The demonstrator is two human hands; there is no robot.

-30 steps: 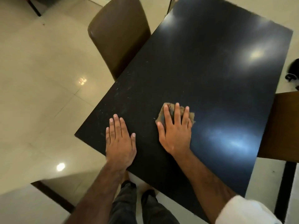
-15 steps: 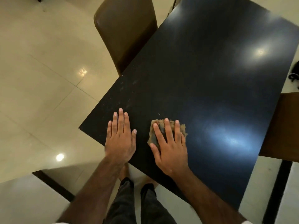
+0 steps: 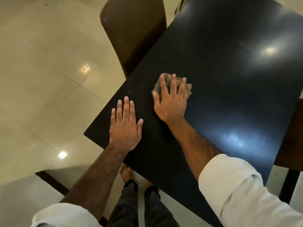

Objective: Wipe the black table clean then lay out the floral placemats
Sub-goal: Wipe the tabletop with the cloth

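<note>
The glossy black table [image 3: 229, 76] fills the right half of the view, with faint dust specks near its left edge. My right hand [image 3: 171, 99] presses a crumpled brown-grey cloth [image 3: 188, 87] flat against the tabletop with straight, spread fingers. My left hand [image 3: 125, 126] lies flat and open on the table near its near-left corner, holding nothing. No floral placemats are in view.
A brown padded chair [image 3: 134, 30] is tucked in at the table's left side. Another brown chair [image 3: 293, 136] stands at the right edge. The floor [image 3: 41, 71] is shiny beige tile. My legs and bare feet stand below the table's near edge.
My right hand slid the cloth toward me and then pushed it away again across the table. The left hand stayed flat near the corner.
</note>
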